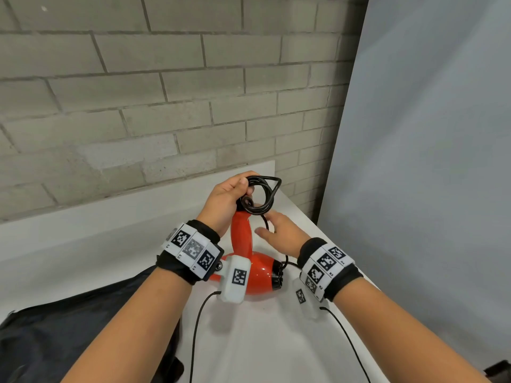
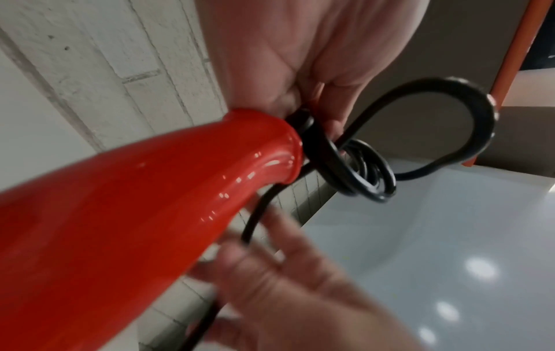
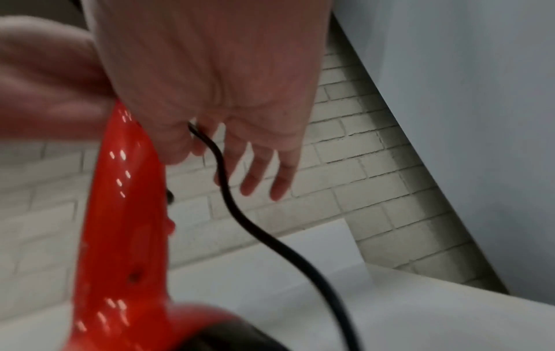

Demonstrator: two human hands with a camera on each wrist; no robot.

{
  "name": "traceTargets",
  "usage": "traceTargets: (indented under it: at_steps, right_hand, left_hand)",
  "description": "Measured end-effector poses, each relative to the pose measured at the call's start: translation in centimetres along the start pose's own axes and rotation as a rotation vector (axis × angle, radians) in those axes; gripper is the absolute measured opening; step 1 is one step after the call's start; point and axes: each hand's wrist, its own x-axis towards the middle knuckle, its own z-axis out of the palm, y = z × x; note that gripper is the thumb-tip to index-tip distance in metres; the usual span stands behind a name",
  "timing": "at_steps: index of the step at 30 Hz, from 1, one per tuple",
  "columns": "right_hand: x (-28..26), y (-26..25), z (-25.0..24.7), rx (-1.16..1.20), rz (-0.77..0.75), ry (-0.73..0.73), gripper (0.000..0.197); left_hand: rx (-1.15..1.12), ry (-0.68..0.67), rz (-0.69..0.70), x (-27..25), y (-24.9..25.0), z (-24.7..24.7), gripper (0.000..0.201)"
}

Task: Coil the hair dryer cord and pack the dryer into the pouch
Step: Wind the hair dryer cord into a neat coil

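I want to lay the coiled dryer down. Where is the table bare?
Bare table lies between the forearms, near of the dryer, crossed only by thin wrist-camera cables. The pouch covers the left. Far right, past the right hand, is a narrower bare strip.

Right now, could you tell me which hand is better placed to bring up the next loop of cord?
Probably the right hand: its fingers are straight, with the loose cord running between them. The left hand grips the coil.

glossy red dryer [image 1: 257, 275] on table, black cord [image 1: 262, 194] coiled above handle.
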Motion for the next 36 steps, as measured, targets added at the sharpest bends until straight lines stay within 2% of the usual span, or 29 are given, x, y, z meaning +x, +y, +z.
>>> traceTargets:
  at_steps: [2,3,5,7,11,13,15,17,18,20,22,24,28,30,33,36]
  right_hand:
    - [-0.3,-1.5,-0.5,0.235,-0.107,0.099,0.026]
    - [-0.3,-1.8,-0.7,0.279,-0.129,0.151,0.016]
    - [-0.1,-1.3,-0.7,0.195,-0.112,0.216,0.025]
    - [0.6,0.5,-0.4,0.034,-0.005,0.192,0.027]
    - [1.1,4.1,-0.2,-0.162,0.347,0.089,0.025]
    - [1.0,4.2,-0.5,-0.298,0.365,0.101,0.022]
    - [0.8,3.4,-0.8,-0.263,0.266,0.154,0.032]
    - [0.3,1.8,-1.3,0.059,0.099,0.236,0.046]
    - [-0.1,0.7,-1.6,0.261,-0.004,0.312,0.044]
    - [-1.0,-1.4,-2.2,0.561,-0.200,0.453,0.028]
    - [-1.6,-2.7,-2.5,0.652,-0.291,0.516,0.018]
    - [-1.6,-3.4,-2.4,0.644,-0.286,0.538,0.014]
    - [-1.1,-3.3,-2.1,0.753,-0.161,0.515,0.030]
    - [-0.8,-3.0,-2.2,0.736,-0.108,0.487,0.025]
    - [-0.8,-3.3,-2.4,0.611,-0.137,0.509,0.015]
    - [-1.2,-4.1,-2.7,0.586,-0.237,0.574,0.018]
  left_hand:
    - [-0.001,-0.017,-0.001,0.0,0.2,-0.2,0.025]
    - [-0.006,-0.030,-0.008,0.0,0.3,-0.2,0.026]
    - [-0.020,-0.057,-0.027,-0.1,0.4,-0.2,0.027]
    - [-0.063,-0.080,-0.043,-0.3,0.4,-0.3,0.028]
    - [-0.066,-0.108,-0.053,-0.4,0.4,-0.5,0.029]
    - [-0.044,-0.107,-0.045,-0.4,0.3,-0.5,0.029]
    - [-0.023,-0.092,-0.031,-0.3,0.2,-0.4,0.028]
    - [0.012,-0.072,0.000,-0.2,0.0,-0.3,0.027]
    - [0.032,-0.061,0.021,-0.2,-0.1,-0.2,0.027]
    - [0.073,-0.041,0.065,-0.2,-0.2,-0.1,0.026]
    - [0.103,-0.014,0.102,-0.1,-0.3,0.1,0.027]
    - [0.115,0.020,0.122,-0.2,-0.4,0.1,0.028]
    - [0.102,0.051,0.135,-0.3,-0.5,0.1,0.027]
    - [0.106,0.058,0.135,-0.2,-0.4,0.1,0.026]
    - [0.075,0.043,0.103,-0.1,-0.4,-0.1,0.026]
    - [0.034,0.017,0.050,-0.3,-0.2,0.0,0.027]
